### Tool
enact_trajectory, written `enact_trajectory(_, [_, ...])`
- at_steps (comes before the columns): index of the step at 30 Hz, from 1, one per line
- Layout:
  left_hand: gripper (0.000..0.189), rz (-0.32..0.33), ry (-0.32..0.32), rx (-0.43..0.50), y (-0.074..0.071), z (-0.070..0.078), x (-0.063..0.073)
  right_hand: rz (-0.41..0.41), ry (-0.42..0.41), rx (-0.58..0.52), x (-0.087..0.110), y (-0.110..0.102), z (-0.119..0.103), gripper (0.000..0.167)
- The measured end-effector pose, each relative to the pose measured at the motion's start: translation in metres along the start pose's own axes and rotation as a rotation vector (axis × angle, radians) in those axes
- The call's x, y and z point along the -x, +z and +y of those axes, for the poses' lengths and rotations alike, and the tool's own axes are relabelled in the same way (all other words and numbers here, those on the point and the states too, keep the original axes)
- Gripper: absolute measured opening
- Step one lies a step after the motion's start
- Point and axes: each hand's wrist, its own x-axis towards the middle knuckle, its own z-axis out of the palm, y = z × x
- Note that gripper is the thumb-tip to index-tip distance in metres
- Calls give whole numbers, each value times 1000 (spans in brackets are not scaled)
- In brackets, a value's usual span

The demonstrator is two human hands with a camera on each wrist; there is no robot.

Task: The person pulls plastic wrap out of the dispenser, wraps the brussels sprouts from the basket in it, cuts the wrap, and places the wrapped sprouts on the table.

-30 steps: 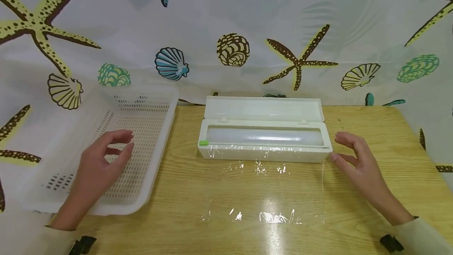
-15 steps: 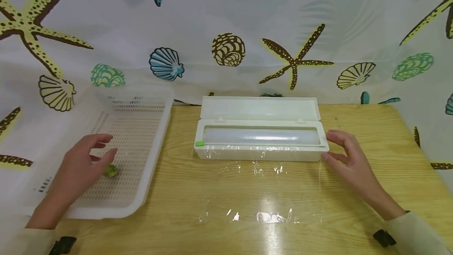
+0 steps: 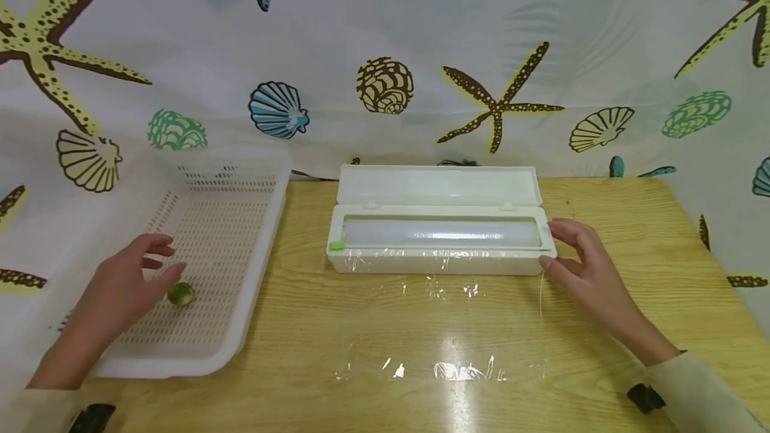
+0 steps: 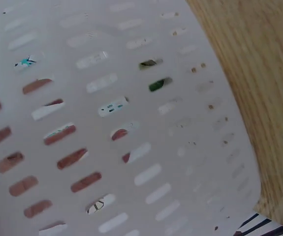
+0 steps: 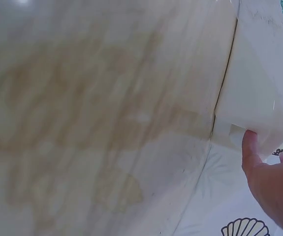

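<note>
A Brussels sprout (image 3: 180, 294) lies on the floor of a white perforated plastic basket (image 3: 228, 266). My left hand (image 3: 129, 286) hovers over the basket beside it, fingers relaxed and nothing between them. Through the basket's slots, the left wrist view shows bits of the hand and a patch of green. The white cling film dispenser (image 3: 439, 262) stands with its lid up and a roll inside. My right hand (image 3: 592, 276) grips its right end, thumb at the front corner and index finger on the end. In the right wrist view, the thumb (image 5: 251, 147) presses on the dispenser.
Clear film (image 3: 457, 326) stretches from the dispenser's front over the wooden table (image 3: 307, 353). A green slider tab (image 3: 337, 246) sits at the dispenser's left end. Behind the table hangs a cloth (image 3: 337, 32) printed with shells and starfish.
My left hand has moved left and slightly down, bringing the Brussels sprout into sight in the basket. My right fingers have come in from beside the dispenser's end to touch it.
</note>
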Motion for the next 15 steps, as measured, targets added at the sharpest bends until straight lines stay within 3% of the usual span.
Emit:
enact_trajectory(7, [78, -217, -54, -98, -6, -13, -6, -28, 39, -28, -2, -1, 2, 66])
enact_trajectory(15, [79, -311, -83, -135, -3, -20, -14, -63, 62, -59, -2, -2, 8, 65])
